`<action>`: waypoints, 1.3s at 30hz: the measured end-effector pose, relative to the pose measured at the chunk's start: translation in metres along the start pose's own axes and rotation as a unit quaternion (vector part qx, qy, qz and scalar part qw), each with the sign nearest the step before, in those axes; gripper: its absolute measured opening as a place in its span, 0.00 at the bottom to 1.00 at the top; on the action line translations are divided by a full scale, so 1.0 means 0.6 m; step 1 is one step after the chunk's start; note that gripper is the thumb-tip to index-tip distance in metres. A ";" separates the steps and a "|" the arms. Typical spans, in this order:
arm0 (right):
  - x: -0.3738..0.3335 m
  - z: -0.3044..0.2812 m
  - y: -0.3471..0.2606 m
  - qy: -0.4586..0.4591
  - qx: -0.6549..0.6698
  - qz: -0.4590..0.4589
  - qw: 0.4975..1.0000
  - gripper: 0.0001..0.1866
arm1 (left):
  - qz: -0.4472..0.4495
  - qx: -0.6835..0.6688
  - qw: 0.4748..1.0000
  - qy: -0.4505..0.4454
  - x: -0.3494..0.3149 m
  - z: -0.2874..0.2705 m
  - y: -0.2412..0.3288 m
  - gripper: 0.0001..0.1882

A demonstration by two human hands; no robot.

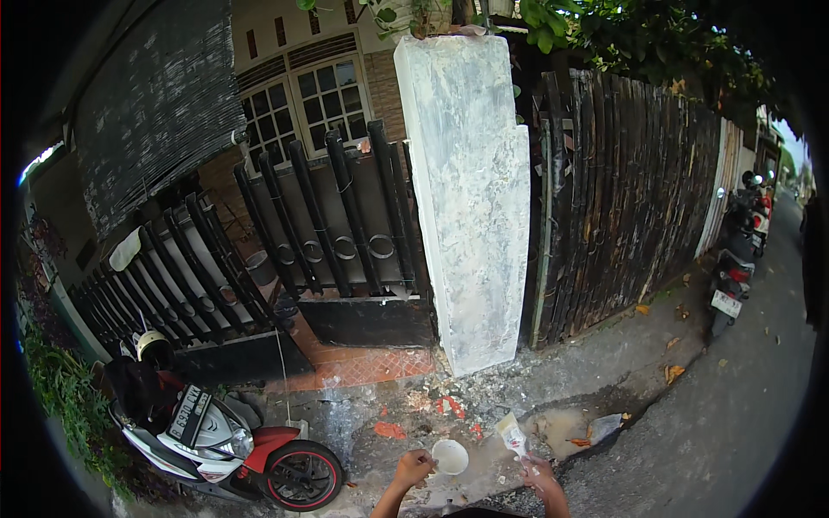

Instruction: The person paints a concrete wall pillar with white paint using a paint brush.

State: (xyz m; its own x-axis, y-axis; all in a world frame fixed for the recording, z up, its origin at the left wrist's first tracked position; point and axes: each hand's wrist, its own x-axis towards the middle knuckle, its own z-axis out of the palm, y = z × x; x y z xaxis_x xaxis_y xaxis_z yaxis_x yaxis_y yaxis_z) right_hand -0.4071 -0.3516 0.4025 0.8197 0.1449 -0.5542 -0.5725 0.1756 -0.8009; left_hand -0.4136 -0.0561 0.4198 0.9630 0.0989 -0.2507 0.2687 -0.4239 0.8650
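My left hand [414, 469] is closed on the side of a small round white cup [451, 457], whose opening faces up and looks pale inside. What the cup holds, if anything, cannot be made out. My right hand [540, 477] is wrapped round the handle of a paintbrush [511, 432], its pale bristles angled up and away from me. Both hands are low in the picture, apart from each other, with the brush to the right of the cup. Ahead of them stands a tall pillar [471, 207] with a patchy white and grey coat; neither hand nor brush touches it.
A parked red-and-white motorbike [229, 445] stands at the near left. Behind it runs a black slatted gate [345, 233]. A dark bamboo fence [635, 198] continues right of the pillar, toward more parked motorbikes [734, 281]. Orange-red flakes [389, 430] lie on the ground.
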 end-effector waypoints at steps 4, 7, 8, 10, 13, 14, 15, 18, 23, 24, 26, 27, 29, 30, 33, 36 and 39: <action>0.005 0.018 -0.020 -0.006 -0.009 -0.049 0.999 0.11 | 0.014 -0.072 0.997 0.001 0.004 -0.010 0.005 0.08; 0.000 0.027 -0.051 0.025 -0.067 -0.084 0.994 0.10 | 0.011 -0.137 0.991 -0.010 0.000 -0.019 0.022 0.06; -0.001 0.028 -0.059 0.017 -0.050 -0.083 0.995 0.09 | 0.005 -0.150 0.989 -0.005 -0.005 -0.023 0.033 0.06; -0.004 0.031 -0.075 0.010 -0.034 -0.083 0.996 0.09 | 0.001 -0.166 0.986 -0.001 -0.006 -0.026 0.035 0.06; -0.001 0.031 -0.093 0.011 -0.054 -0.097 0.994 0.09 | 0.002 -0.189 0.982 0.003 -0.004 -0.028 0.024 0.06; 0.004 0.028 -0.098 -0.003 -0.036 -0.100 0.994 0.09 | 0.005 -0.194 0.981 0.007 -0.004 -0.029 0.021 0.06; 0.005 0.026 -0.102 -0.017 -0.018 -0.104 0.994 0.09 | 0.007 -0.198 0.980 0.011 -0.005 -0.031 0.019 0.07; -0.008 0.041 -0.125 -0.012 -0.012 -0.098 0.995 0.11 | 0.040 -0.144 0.988 0.022 -0.007 -0.035 0.015 0.06; -0.019 0.059 -0.140 0.001 -0.012 -0.084 0.996 0.10 | 0.074 -0.100 0.992 0.029 -0.009 -0.036 0.018 0.06; -0.022 0.058 -0.139 -0.008 -0.009 -0.081 0.997 0.11 | 0.073 -0.094 0.992 0.039 -0.011 -0.035 0.020 0.06; -0.022 0.051 -0.136 -0.019 -0.013 -0.079 0.997 0.11 | 0.052 -0.102 0.993 0.037 -0.010 -0.034 0.036 0.06; -0.024 0.049 -0.137 -0.034 -0.021 -0.080 0.996 0.11 | 0.034 -0.114 0.992 0.042 -0.012 -0.032 0.041 0.07; -0.046 0.047 -0.154 -0.053 -0.041 -0.078 0.995 0.12 | 0.018 -0.122 0.992 0.040 0.002 -0.025 0.028 0.06; -0.058 0.045 -0.166 -0.073 -0.064 -0.080 0.992 0.12 | 0.055 -0.133 0.989 0.030 0.008 -0.022 0.027 0.06; -0.080 0.021 -0.193 -0.157 -0.096 -0.082 0.979 0.14 | 0.078 -0.139 0.987 0.008 0.009 -0.009 0.068 0.06; -0.101 0.005 -0.214 -0.175 -0.142 -0.085 0.971 0.15 | 0.077 -0.146 0.986 0.002 0.023 0.010 0.068 0.05; -0.090 -0.028 -0.204 -0.190 -0.210 -0.126 0.951 0.14 | 0.104 -0.129 0.986 -0.009 0.033 0.029 0.085 0.05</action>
State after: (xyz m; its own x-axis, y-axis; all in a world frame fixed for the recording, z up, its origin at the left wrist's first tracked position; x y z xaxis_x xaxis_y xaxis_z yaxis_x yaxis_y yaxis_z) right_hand -0.3814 -0.3975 0.5265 0.8187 0.5044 -0.2744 -0.2352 -0.1412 -0.9616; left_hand -0.3811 -0.0914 0.4510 0.9979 0.0175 -0.0625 0.0647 -0.1894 0.9798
